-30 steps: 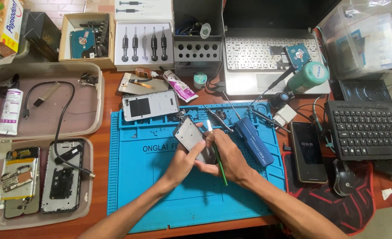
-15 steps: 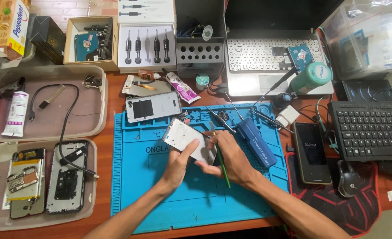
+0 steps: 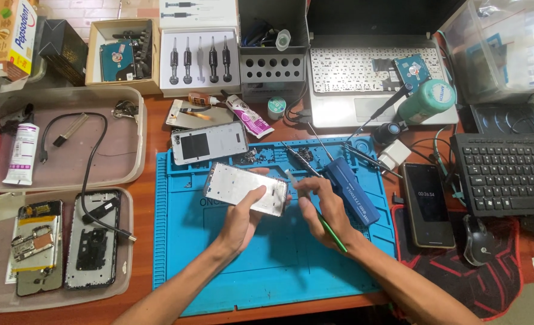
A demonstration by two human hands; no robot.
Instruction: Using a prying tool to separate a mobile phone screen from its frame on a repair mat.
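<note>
Over blue mat [image 3: 267, 271]: phone frame [image 3: 243, 188] (lengthwise left-right)

Both hands meet mid-frame, left hand [image 3: 243, 219] fingers curled, right hand [image 3: 322, 207] pinched, forearms converging

The work mat [image 3: 279, 265] was bright blue. The phone frame [image 3: 246, 188] held over it looked silvery white, and the tool [image 3: 333, 233] in the right hand [image 3: 322, 207] had a green handle. A dark blue case [image 3: 352, 191] lay beside it, a black phone [image 3: 426, 203] further right, and the trays [image 3: 135, 129] were pale, translucent beige
</note>
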